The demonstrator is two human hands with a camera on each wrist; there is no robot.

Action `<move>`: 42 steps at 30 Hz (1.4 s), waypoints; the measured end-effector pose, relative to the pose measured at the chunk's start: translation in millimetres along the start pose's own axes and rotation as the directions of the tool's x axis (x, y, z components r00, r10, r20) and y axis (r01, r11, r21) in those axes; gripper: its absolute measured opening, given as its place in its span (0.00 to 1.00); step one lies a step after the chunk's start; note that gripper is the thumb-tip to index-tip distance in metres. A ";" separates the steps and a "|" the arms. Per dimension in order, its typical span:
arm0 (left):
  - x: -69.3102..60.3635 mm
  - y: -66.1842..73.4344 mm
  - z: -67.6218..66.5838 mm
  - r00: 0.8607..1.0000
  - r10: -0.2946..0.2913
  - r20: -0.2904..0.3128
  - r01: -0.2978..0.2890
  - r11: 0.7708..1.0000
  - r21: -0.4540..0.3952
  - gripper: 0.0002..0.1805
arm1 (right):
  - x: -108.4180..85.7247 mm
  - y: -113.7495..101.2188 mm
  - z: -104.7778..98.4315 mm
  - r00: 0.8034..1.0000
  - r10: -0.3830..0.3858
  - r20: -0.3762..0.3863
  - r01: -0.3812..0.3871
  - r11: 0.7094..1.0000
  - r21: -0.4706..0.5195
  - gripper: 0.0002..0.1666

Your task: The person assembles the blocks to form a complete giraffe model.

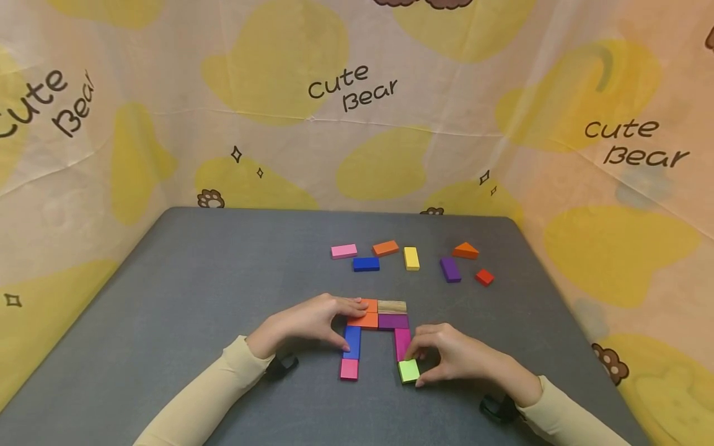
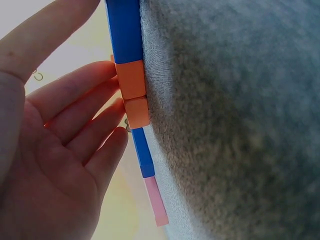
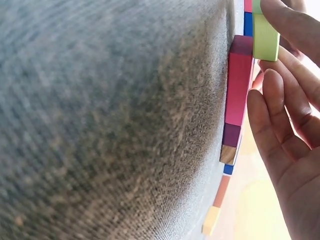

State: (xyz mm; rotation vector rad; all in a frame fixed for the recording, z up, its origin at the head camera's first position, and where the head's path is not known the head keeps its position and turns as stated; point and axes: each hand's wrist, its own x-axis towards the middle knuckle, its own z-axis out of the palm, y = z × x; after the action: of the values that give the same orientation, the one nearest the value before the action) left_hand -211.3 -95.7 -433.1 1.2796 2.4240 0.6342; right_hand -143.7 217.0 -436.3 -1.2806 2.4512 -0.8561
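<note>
My right hand [image 1: 454,353] pinches a light green block [image 1: 409,371] between thumb and fingertips at the near end of a magenta block [image 1: 403,344]. In the right wrist view, the green block [image 3: 265,37] sits higher off the table than the magenta one. My left hand [image 1: 312,319] spreads its fingers over two orange blocks [image 1: 354,321], its thumb at a blue block [image 1: 352,337]. A pink block [image 1: 349,370] lies at the blue one's near end. Beside the orange blocks are a purple block [image 1: 393,321] and a bare wood block [image 1: 392,307].
Farther back on the grey table [image 1: 223,266] lie loose blocks: pink [image 1: 343,251], blue [image 1: 365,264], orange [image 1: 385,248], yellow [image 1: 411,259], purple [image 1: 450,270], a small red one [image 1: 484,277] and an orange triangle [image 1: 465,251]. A printed cloth [image 1: 268,148] surrounds the table.
</note>
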 end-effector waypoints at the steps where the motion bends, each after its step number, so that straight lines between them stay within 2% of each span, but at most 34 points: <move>1: 0.1 -0.3 0.0 1.000 -0.001 0.001 0.001 1.000 0.000 0.39 | -0.2 0.1 0.1 1.000 -0.004 0.001 0.004 1.000 -0.001 0.18; 7: 0.2 -1.5 0.4 1.000 -0.003 0.001 0.003 1.000 0.001 0.39 | -1.0 2.6 2.0 0.999 -0.033 -0.011 0.033 0.999 -0.024 0.19; 12: 0.6 -1.1 0.3 1.000 -0.002 -0.001 0.002 1.000 0.001 0.39 | -3.4 6.9 2.6 0.997 -0.066 -0.050 0.064 0.997 -0.047 0.20; 19: 0.3 -0.4 -0.3 1.000 0.001 0.000 -0.001 1.000 -0.003 0.39 | -8.9 10.6 1.7 0.999 -0.017 -0.049 0.015 0.999 -0.033 0.19; 31: -0.3 -1.2 0.6 1.000 -0.007 0.000 0.007 1.000 -0.007 0.38 | -7.3 9.9 3.2 1.000 -0.016 -0.026 0.015 0.998 -0.058 0.18; 42: -0.6 1.3 -1.4 1.000 -0.019 0.010 0.019 1.000 -0.009 0.39 | -5.4 10.5 1.8 0.999 0.038 0.009 -0.038 0.998 -0.049 0.18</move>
State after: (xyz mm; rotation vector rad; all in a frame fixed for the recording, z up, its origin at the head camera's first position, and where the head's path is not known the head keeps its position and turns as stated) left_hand -210.7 -95.9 -431.2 1.2512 2.4196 0.6311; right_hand -146.7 225.3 -444.4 -1.2472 2.4955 -0.7831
